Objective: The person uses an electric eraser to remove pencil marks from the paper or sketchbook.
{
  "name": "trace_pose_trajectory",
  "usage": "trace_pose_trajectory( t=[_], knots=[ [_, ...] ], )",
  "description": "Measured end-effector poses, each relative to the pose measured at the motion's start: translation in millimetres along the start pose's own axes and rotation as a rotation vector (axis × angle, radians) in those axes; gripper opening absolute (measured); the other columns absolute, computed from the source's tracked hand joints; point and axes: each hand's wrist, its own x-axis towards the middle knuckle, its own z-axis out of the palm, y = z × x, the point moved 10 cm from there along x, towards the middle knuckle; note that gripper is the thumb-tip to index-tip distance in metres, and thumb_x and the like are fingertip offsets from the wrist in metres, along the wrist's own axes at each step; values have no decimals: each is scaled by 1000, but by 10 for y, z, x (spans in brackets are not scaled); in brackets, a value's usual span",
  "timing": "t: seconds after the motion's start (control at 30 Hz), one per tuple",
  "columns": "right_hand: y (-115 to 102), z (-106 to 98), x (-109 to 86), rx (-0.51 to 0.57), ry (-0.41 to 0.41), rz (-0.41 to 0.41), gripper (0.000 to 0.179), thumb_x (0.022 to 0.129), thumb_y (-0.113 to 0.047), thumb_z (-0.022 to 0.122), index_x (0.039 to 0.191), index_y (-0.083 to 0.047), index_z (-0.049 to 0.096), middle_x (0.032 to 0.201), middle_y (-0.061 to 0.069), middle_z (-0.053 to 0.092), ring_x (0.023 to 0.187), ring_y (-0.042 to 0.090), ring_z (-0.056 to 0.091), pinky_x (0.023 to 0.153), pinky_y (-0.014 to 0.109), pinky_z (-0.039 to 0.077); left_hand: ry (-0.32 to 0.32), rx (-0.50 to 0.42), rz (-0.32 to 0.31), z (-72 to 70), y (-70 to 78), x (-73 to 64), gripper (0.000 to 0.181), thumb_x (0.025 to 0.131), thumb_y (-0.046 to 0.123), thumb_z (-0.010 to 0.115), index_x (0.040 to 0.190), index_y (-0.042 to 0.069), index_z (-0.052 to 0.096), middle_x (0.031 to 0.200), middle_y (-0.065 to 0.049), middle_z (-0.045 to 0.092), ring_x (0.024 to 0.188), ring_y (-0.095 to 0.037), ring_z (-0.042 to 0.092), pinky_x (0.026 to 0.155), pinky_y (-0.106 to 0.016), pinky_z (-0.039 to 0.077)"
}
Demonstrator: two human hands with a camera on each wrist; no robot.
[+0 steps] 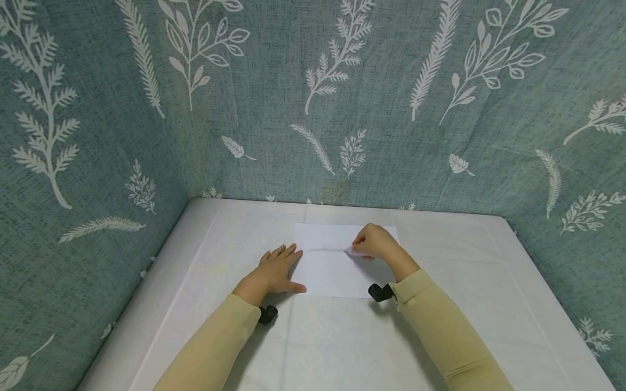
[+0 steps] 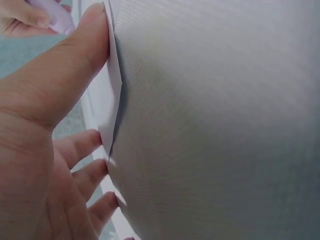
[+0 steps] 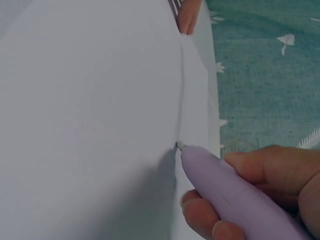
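Pinching a lavender pen-shaped tool (image 3: 227,187): right hand (image 1: 375,241), fingers closed around the barrel, tip on a faint line (image 1: 325,250) across a white paper sheet (image 1: 327,277). Left hand (image 1: 277,271): fingers spread, gripping nothing, resting at the sheet's left edge. Worktop (image 1: 332,347): extends beyond all four sheet edges.

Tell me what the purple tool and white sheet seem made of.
The purple tool looks like plastic: smooth, matte, evenly coloured. Its grey tip may be metal, too small to tell. The white sheet is probably matte paper, judging by its thin, slightly lifted edge.
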Motion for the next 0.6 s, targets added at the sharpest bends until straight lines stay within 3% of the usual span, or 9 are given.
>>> trace_pose_trajectory(
  t=[0.33, 0.6],
  knots=[
    [-21, 33, 27, 11, -10, -21, 20, 89, -23, 78, 97, -6, 80, 74, 5, 72, 59, 16, 64, 56, 31, 55, 1, 1, 2, 5, -5, 15, 103, 77, 60, 79, 158, 15, 34, 165, -10, 22, 152, -36, 16, 118, -61, 14],
    [3, -5, 14, 11, 17, 23, 21, 89, -25, 77, 100, -7, 79, 72, 4, 71, 60, 17, 64, 57, 31, 54, -2, -1, 1, 11, -7, 21, 103, 77, 60, 79, 158, 15, 34, 166, -10, 21, 152, -36, 16, 119, -60, 13]
  ],
)
